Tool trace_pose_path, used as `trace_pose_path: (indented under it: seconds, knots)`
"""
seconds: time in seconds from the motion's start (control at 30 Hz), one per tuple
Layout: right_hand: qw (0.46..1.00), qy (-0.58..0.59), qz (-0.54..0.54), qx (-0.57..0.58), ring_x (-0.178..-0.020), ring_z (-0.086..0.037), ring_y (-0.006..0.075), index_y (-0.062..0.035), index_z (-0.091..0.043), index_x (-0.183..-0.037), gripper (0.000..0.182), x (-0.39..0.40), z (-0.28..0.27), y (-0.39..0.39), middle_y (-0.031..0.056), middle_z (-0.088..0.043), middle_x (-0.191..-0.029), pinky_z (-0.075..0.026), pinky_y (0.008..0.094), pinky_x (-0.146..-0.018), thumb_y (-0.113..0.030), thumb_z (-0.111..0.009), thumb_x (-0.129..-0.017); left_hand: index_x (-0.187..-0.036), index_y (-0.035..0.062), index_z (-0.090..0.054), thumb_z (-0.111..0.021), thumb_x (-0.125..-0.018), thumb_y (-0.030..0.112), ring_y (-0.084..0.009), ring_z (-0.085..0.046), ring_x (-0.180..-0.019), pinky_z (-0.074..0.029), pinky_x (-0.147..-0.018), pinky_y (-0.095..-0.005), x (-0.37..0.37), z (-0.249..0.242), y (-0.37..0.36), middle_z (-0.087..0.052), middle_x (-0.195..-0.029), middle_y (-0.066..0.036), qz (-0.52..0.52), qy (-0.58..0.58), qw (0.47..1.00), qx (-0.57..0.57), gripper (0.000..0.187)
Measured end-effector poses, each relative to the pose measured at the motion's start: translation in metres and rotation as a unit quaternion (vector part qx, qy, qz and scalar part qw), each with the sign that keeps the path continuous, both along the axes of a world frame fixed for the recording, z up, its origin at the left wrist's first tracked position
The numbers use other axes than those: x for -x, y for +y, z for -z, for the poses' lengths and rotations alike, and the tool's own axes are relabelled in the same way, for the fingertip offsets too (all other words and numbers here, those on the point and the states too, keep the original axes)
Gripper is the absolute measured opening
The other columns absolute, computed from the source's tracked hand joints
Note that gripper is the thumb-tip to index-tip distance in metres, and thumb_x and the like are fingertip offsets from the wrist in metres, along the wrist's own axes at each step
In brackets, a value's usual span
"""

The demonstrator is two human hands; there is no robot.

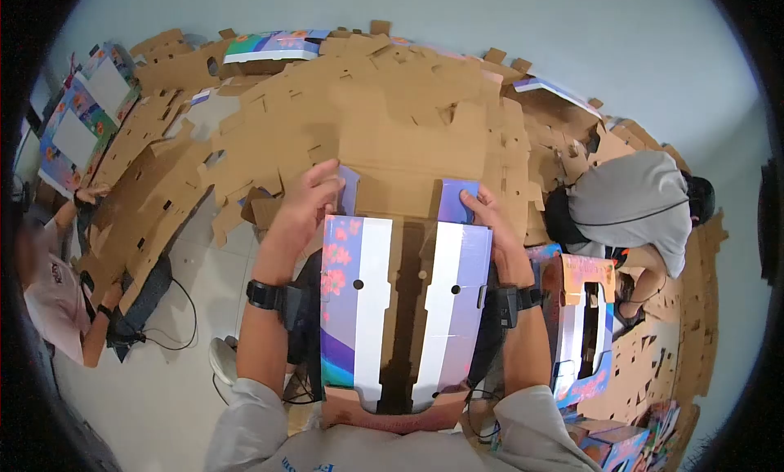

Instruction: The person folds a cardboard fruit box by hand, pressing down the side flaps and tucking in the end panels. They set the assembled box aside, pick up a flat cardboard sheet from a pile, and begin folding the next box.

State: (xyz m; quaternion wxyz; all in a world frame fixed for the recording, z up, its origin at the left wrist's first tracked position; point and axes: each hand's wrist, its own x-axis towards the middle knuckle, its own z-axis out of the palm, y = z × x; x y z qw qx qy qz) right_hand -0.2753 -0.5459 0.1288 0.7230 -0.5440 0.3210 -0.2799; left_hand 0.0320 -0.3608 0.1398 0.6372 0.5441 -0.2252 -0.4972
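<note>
I hold a printed cardboard box blank (384, 309) in front of me, its purple, white and pink panels facing up and brown cardboard showing down the middle. My left hand (306, 202) grips the box's far left corner, fingers curled over a small purple flap. My right hand (490, 223) grips the far right corner, with its fingers on the other purple flap. Both wrists wear black bands.
A large heap of flat brown cardboard blanks (392, 104) covers the floor ahead. A person in a grey shirt (629, 207) crouches at right beside a folded printed box (584, 325). Another person (57, 300) sits at left. Printed sheets (82, 121) lie far left.
</note>
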Motion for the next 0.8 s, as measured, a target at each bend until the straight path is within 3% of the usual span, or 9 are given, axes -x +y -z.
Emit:
trace_pose_path:
  seconds: [0.1, 0.23, 0.3, 0.37, 0.4, 0.5, 0.63, 0.73, 0.8]
  knots:
    - [0.999, -0.031, 0.024, 0.034, -0.107, -0.065, 0.0144, -0.0045, -0.057, -0.14, 0.045, 0.013, -0.009, 0.012, 0.006, -0.067, -0.123, -0.056, 0.0298, -0.084, -0.018, -0.068, -0.099, -0.133, 0.0034, -0.063, -0.07, -0.095, 0.006, -0.0109, -0.061, -0.082, -0.049, -0.074, -0.0263, 0.011, -0.022, 0.005, -0.065, -0.095, -0.001, -0.014, -0.104, 0.994, 0.025, 0.038]
    - [0.99, -0.113, 0.086, -0.024, -0.107, -0.064, 0.0165, -0.001, -0.057, -0.137, 0.041, 0.023, -0.015, 0.037, 0.0077, -0.067, -0.121, -0.054, 0.0306, -0.088, -0.019, -0.061, -0.101, -0.116, 0.0019, -0.069, -0.067, -0.096, 0.01, -0.012, -0.063, -0.088, -0.048, -0.086, -0.028, 0.016, -0.012, 0.017, -0.071, -0.097, -0.003, 0.017, -0.177, 0.982, 0.063, 0.022]
    - [0.984, -0.154, 0.065, -0.058, -0.11, -0.064, 0.0222, 0.0019, -0.064, -0.128, 0.044, 0.037, 0.004, 0.03, 0.0141, -0.067, -0.129, -0.051, 0.0375, -0.099, -0.035, -0.055, -0.106, -0.108, 0.0028, -0.07, -0.063, -0.099, 0.016, -0.0137, -0.064, -0.093, -0.047, -0.093, -0.029, 0.021, 0.0, 0.022, -0.072, -0.099, -0.005, 0.007, -0.173, 0.982, 0.069, 0.018]
    - [0.979, -0.193, -0.004, -0.063, -0.119, -0.062, 0.0265, 0.0025, -0.07, -0.119, 0.051, 0.051, -0.003, 0.04, 0.0185, -0.067, -0.134, -0.047, 0.0399, -0.107, -0.044, -0.052, -0.107, -0.105, 0.0035, -0.068, -0.057, -0.101, 0.023, -0.0149, -0.063, -0.098, -0.045, -0.098, -0.0306, 0.031, 0.017, 0.027, -0.072, -0.101, -0.007, 0.021, -0.169, 0.97, 0.175, 0.022]
    - [0.971, -0.224, -0.039, -0.07, -0.125, -0.061, 0.0293, 0.0027, -0.074, -0.112, 0.056, 0.055, -0.007, 0.045, 0.0213, -0.066, -0.137, -0.044, 0.0408, -0.112, -0.048, -0.051, -0.107, -0.105, 0.0036, -0.067, -0.055, -0.102, 0.025, -0.0154, -0.063, -0.101, -0.045, -0.1, -0.0312, 0.033, 0.02, 0.028, -0.071, -0.103, -0.007, 0.025, -0.153, 0.969, 0.194, 0.025]
    - [0.995, -0.086, 0.02, 0.052, -0.129, -0.061, 0.03, 0.0041, -0.074, -0.114, 0.053, 0.064, 0.004, 0.05, 0.0209, -0.065, -0.139, -0.043, 0.0406, -0.114, -0.043, -0.05, -0.107, -0.108, 0.0034, -0.066, -0.05, -0.103, 0.031, -0.0169, -0.061, -0.109, -0.044, -0.102, -0.0328, 0.046, 0.007, 0.033, -0.07, -0.109, -0.009, 0.03, -0.073, 0.98, 0.18, 0.032]
    - [0.999, -0.03, -0.006, 0.025, -0.126, -0.062, 0.0247, 0.0012, -0.069, -0.131, 0.038, 0.08, -0.013, 0.047, 0.0162, -0.065, -0.139, -0.046, 0.0359, -0.111, -0.02, -0.064, -0.1, -0.122, 0.0041, -0.065, -0.058, -0.096, 0.026, -0.0214, -0.061, -0.116, -0.041, -0.109, -0.035, 0.061, -0.007, 0.034, -0.069, -0.125, -0.009, 0.068, 0.016, 0.985, 0.157, 0.034]
    - [0.993, 0.067, 0.009, 0.098, -0.124, -0.062, 0.0206, -0.0006, -0.063, -0.14, 0.047, 0.084, -0.006, 0.05, 0.014, -0.067, -0.134, -0.048, 0.033, -0.107, -0.013, -0.072, -0.096, -0.134, 0.0061, -0.063, -0.06, -0.094, 0.024, -0.0223, -0.057, -0.127, -0.039, -0.112, -0.0353, 0.076, -0.021, 0.038, -0.061, -0.141, -0.013, 0.123, -0.049, 0.983, 0.125, 0.043]
    - [0.989, 0.115, -0.006, 0.097, -0.122, -0.061, 0.0185, -0.0014, -0.059, -0.144, 0.051, 0.084, 0.014, 0.048, 0.0131, -0.067, -0.132, -0.049, 0.032, -0.104, -0.014, -0.073, -0.096, -0.141, 0.003, -0.057, -0.055, -0.094, 0.021, -0.0266, -0.044, -0.143, -0.034, -0.119, -0.0381, 0.082, -0.009, 0.03, -0.051, -0.151, -0.017, 0.132, -0.095, 0.983, 0.086, 0.051]
